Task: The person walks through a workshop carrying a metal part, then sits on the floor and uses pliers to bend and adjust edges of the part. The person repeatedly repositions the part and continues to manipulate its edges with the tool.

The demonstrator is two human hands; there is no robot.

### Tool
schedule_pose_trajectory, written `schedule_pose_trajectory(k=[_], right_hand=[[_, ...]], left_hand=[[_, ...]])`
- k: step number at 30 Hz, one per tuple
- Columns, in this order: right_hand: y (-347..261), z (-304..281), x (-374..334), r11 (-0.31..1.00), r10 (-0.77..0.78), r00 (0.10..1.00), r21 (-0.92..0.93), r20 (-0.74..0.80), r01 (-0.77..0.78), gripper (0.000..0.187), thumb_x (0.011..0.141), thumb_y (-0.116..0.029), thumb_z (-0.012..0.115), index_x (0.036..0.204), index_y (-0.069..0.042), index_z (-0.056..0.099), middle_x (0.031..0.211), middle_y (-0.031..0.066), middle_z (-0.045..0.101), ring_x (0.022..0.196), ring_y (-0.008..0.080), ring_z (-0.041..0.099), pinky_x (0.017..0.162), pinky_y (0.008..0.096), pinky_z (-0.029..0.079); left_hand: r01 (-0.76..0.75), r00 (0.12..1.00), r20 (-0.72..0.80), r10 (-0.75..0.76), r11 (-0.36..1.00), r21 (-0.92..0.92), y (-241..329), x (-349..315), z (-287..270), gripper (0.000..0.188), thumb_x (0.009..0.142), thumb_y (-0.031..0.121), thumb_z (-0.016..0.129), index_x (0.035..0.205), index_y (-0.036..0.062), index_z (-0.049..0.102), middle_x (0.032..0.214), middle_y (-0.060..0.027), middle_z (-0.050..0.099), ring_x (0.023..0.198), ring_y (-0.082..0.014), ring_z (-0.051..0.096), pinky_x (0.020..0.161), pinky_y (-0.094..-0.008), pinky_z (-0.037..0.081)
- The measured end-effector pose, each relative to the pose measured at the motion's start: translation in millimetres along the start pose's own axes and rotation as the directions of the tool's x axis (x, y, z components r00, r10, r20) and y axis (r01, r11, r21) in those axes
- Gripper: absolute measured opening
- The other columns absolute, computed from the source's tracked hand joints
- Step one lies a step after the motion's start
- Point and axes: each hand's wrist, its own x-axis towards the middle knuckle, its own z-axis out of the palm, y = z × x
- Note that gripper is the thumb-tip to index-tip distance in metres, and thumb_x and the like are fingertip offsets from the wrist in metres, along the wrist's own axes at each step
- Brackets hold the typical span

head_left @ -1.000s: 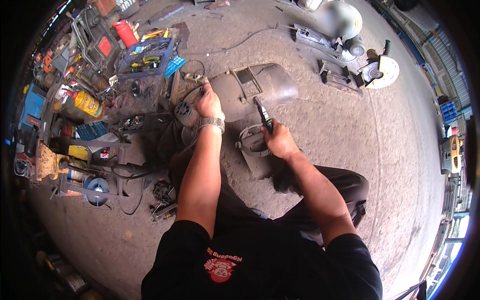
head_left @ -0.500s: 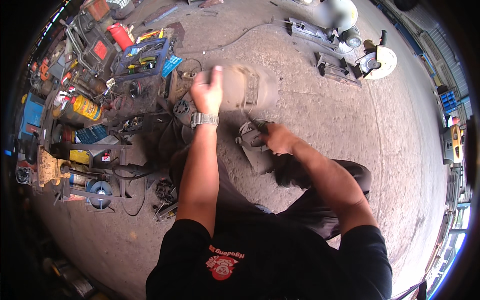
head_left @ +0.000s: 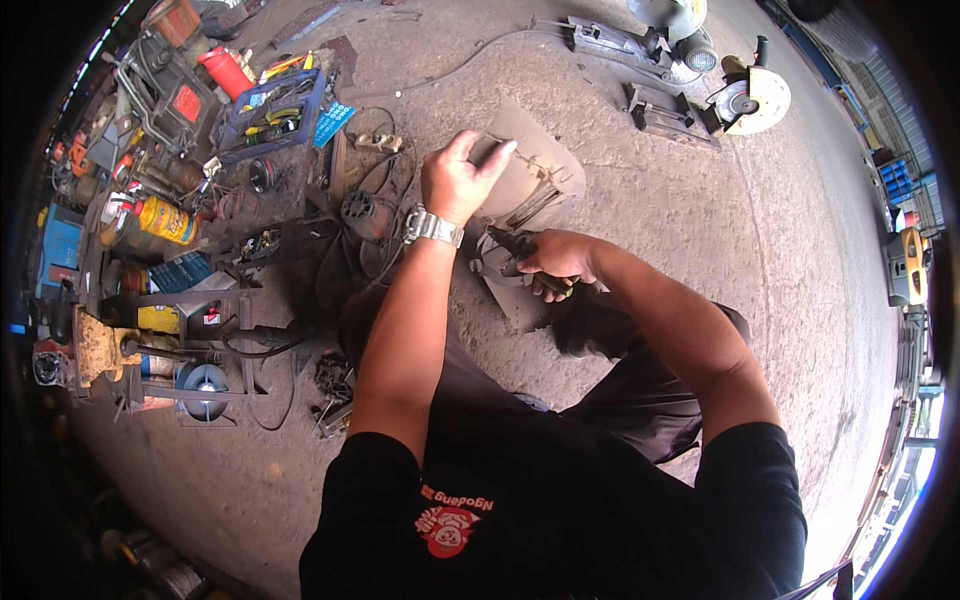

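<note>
My left hand (head_left: 462,178), with a metal watch on its wrist, grips the near-left edge of a dusty tan welding shield (head_left: 545,165). The shield is tilted, and a rectangular framed slot shows on its lower part. Just below it, my right hand (head_left: 560,258) is wrapped round a dark pliers-like tool (head_left: 515,242) whose jaw end points up and left. Its exact kind is hard to make out. Under the tool, a grey metal piece with upright plates (head_left: 508,295) rests on the floor near my foot, partly hidden by my right hand.
Left of me stand a blue tool tray (head_left: 275,125), a red cylinder (head_left: 226,73), a yellow bottle (head_left: 165,220) and a metal rack (head_left: 200,293). Cables and a small power socket block (head_left: 378,143) lie by my left arm. Cut-off saws (head_left: 750,102) stand at the far right.
The shield, blurred before, has swung right and tilted, with my left hand moving the same way. My right hand has turned, so the dark tool shows more, its jaws above the metal piece.
</note>
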Motion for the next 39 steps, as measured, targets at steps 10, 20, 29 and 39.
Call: schedule_pose_trajectory(k=[10,20,29,39], right_hand=[[0.0,22.9,-7.8,0.969,-0.174,0.934,0.114,-0.313,0.219,0.021,0.099,-0.022,0.060,0.106,-0.001,0.060,0.075,0.0070,0.060,0.057,0.0158,0.059,0.047,0.0323,0.048],[3.0,41.4,12.4,0.826,-0.248,0.906,0.414,-0.343,0.383,0.015,0.099,-0.019,0.059,0.101,-0.004,0.062,0.075,0.0046,0.063,0.055,0.0133,0.057,0.046,0.0304,0.043],[23.6,24.9,2.5,0.731,-0.642,0.692,-0.537,-0.331,0.421,0.027,0.094,-0.020,0.060,0.110,0.001,0.061,0.093,0.0255,0.070,0.082,0.0399,0.070,0.075,0.0465,0.055],[28.4,23.3,-36.1,0.660,-0.532,0.781,-0.738,-0.326,0.142,0.037,0.093,-0.013,0.050,0.125,0.005,0.049,0.099,0.0354,0.067,0.099,0.0499,0.066,0.091,0.0538,0.052]], left_hand=[[0.203,0.882,-0.371,-0.291,0.945,-0.257,-37.2,18.6,-11.6,0.035,0.094,0.030,0.074,0.082,-0.0014,0.065,0.080,-0.0097,0.074,0.067,-0.0123,0.063,0.065,-0.0306,0.051],[0.343,0.742,-0.464,-0.484,0.869,-0.357,-45.9,17.2,-19.8,0.048,0.097,0.035,0.070,0.069,-0.0019,0.058,0.059,-0.0022,0.057,0.056,-0.0099,0.044,0.054,-0.0321,0.040],[0.405,0.693,-0.503,-0.516,0.856,-0.321,-87.2,21.3,-23.5,0.047,0.094,0.036,0.072,0.084,-0.0099,0.070,0.064,-0.0130,0.067,0.056,-0.0203,0.051,0.060,-0.0398,0.044],[0.675,0.624,-0.258,-0.738,0.675,-0.298,-82.7,18.2,-19.1,0.050,0.094,0.038,0.072,0.082,-0.0098,0.070,0.070,-0.0090,0.066,0.064,-0.0152,0.048,0.065,-0.0368,0.045]])
